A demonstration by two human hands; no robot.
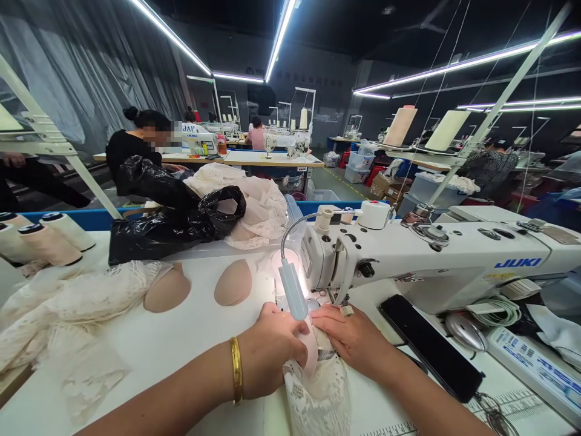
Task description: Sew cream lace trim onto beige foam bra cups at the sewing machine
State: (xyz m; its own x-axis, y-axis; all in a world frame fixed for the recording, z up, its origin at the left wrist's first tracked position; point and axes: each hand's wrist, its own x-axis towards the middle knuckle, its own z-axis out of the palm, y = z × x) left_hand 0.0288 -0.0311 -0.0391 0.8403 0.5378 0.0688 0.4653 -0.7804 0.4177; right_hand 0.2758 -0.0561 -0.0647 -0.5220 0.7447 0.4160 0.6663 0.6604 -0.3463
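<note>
A white JUKI sewing machine (pixel 436 248) stands at the right, its needle area partly hidden by a small lamp head (pixel 293 290). Just left of the needle, my left hand (pixel 275 345) is closed with curled fingers on a pale bra cup (pixel 309 354). My right hand (pixel 347 336) lies with fingers stretched out flat over the fabric, close to the presser foot; its thumb is hidden. Cream lace fabric (pixel 320 396) hangs from between both hands toward me. Two loose beige bra cups (pixel 233 283) (pixel 167 289) rest on the table to the left.
A heap of lace (pixel 91 303) covers the table's left side, with thread cones (pixel 54 239) behind. A black plastic bag (pixel 172 227) sits at the back. Right of my hand lie a phone (pixel 431 345) and a computer mouse (pixel 466 332). Co-workers sit at machines beyond.
</note>
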